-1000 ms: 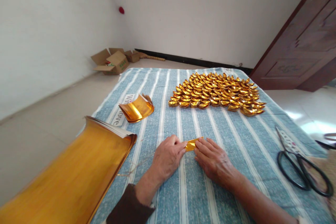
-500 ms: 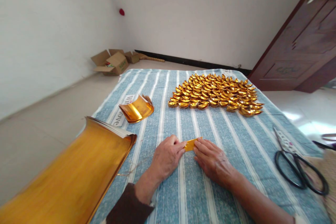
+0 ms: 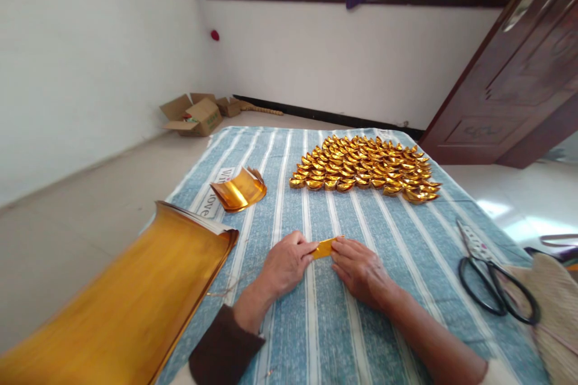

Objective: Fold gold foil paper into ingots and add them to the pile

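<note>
Between my two hands lies a small folded strip of gold foil paper (image 3: 324, 248), low over the striped cloth. My left hand (image 3: 288, 264) pinches its left end with thumb and fingers. At the other end, the fingers of my right hand (image 3: 361, 267) lie together and press on the strip; its thumb is mostly hidden. Beyond my hands sit rows of folded gold paper ingots (image 3: 361, 165). A small curled stack of gold paper (image 3: 241, 189) rests ahead and to the left.
A large stack of gold sheets (image 3: 121, 289) covers the left front. Black-handled scissors (image 3: 494, 283) lie at the right beside a beige cloth (image 3: 548, 307). The table has a blue striped tablecloth (image 3: 262, 240). Open cardboard boxes (image 3: 198, 117) and a brown door (image 3: 506, 78) stand beyond.
The view has tilted up a little, showing more of the window ledge. Both hands keep their hold on the gold strip, with hardly any movement.
</note>
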{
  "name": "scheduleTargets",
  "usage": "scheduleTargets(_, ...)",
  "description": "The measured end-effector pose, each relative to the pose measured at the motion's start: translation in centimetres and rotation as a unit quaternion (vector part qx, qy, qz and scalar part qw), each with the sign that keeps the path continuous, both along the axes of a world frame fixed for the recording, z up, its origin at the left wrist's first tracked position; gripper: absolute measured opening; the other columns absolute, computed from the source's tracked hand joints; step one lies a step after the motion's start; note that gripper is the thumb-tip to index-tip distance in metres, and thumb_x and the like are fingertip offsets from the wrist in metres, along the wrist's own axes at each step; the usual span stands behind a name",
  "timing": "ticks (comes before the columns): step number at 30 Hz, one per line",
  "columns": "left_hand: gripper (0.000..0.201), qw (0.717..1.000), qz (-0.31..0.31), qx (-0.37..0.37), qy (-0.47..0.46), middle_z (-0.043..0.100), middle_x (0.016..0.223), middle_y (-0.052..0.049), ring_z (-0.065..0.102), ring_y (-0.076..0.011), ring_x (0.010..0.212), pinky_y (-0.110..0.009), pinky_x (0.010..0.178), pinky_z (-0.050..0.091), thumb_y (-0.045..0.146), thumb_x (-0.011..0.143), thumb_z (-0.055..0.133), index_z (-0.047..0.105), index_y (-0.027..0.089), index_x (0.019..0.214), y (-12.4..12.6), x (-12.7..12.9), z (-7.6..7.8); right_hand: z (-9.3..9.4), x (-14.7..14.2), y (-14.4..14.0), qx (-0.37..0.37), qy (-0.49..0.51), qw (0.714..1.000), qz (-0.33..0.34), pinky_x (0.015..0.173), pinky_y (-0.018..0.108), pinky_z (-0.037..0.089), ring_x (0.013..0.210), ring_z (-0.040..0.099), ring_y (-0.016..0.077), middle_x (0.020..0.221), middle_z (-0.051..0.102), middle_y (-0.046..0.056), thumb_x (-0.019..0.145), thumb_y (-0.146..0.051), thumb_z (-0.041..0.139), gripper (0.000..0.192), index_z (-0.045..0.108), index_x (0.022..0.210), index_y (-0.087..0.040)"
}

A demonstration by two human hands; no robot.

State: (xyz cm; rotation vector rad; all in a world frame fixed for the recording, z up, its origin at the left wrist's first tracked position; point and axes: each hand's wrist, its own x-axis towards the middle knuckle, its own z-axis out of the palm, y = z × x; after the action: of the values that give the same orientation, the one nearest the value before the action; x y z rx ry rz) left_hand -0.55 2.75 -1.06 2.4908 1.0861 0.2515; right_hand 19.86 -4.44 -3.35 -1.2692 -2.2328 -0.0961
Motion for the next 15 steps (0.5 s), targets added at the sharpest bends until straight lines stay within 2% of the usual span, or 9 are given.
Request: scheduleTargets(15, 0.034, 0.999, -0.026, 0.003, 0.034, 0.053, 0.092, -0.002, 0.055, -0.0153, 0.085, -0.025, 0.077, 0.043, 0.017, 0.087, 0.048, 0.066, 0.027, 0.113, 0.32, -0.25, 0.63, -0.16, 0.11, 0.06, 0.021, 0.017, 1.0, 0.006, 0.094, 0.043, 0.054, 0.107, 0.065, 0.024, 0.107, 0.069, 0.011, 0.091, -0.014, 0.051, 0.018, 0.067, 0.098, -0.018)
